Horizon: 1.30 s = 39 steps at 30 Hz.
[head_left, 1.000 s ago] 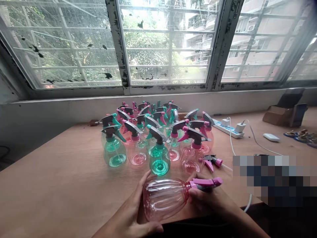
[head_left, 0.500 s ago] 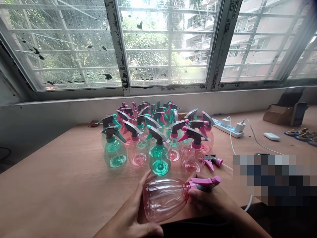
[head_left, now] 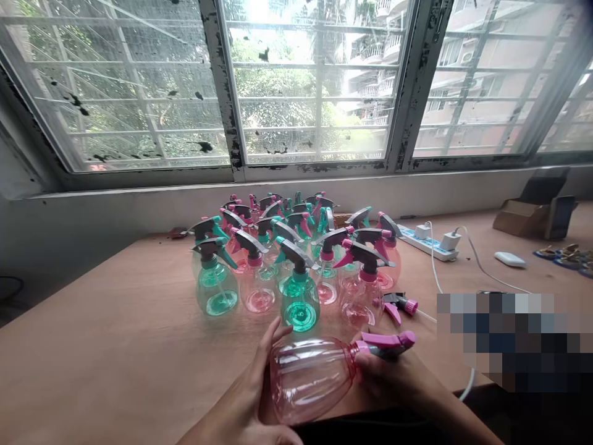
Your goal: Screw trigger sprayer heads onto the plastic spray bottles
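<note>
A clear pink spray bottle lies on its side in the air at the table's front edge, its base to the left and its pink and grey spray head to the right. My left hand cups the base, fingers along the far side and thumb below. Around the neck, just under the trigger, my right hand is closed; some of its fingers are hidden behind the bottle. Right behind stands a green spray bottle, with several more green and pink ones grouped around it.
A loose spray head with its tube lies right of the group. Farther right are a white power strip with cables, a small white case, a cardboard box and a phone. A pixelated patch hides the right front.
The bottle's base has dropped slightly in view, with both hands still on it. The whole scene sits a little lower in the picture.
</note>
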Each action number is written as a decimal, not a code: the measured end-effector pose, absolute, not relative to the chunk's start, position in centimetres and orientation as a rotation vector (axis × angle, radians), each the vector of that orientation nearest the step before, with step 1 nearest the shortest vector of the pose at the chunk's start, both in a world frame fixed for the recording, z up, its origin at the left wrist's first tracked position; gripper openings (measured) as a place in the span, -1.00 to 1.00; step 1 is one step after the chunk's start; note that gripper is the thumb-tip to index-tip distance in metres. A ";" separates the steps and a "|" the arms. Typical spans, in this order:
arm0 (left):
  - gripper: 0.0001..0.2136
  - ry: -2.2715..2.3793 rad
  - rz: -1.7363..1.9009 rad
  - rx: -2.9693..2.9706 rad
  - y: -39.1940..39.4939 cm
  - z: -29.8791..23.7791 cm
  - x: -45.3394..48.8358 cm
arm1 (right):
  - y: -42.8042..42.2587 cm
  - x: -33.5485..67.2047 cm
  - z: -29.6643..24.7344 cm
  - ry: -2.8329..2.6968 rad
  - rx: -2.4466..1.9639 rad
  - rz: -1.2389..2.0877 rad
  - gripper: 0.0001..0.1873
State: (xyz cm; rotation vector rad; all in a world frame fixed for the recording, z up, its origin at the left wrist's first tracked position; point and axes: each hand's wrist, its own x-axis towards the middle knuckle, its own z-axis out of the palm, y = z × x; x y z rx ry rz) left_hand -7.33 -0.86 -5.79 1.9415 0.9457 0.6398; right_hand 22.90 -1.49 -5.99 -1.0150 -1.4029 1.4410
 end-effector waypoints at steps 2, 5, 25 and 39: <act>0.10 0.904 0.651 1.864 -0.9 -5.7 -7.4 | -1.5 22.8 -6.1 -1.358 -0.981 1.478 -0.64; -0.08 0.897 0.612 1.819 -1.0 -5.2 -7.4 | -1.5 22.7 -6.3 -1.325 -0.986 1.504 -0.65; 0.00 0.957 0.589 1.883 -1.1 -4.8 -7.1 | -1.4 22.9 -6.2 -1.395 -0.978 1.478 -0.47; 0.04 0.981 0.572 1.906 -1.3 -4.5 -7.0 | -1.5 22.6 -6.3 -1.305 -1.069 1.506 -0.44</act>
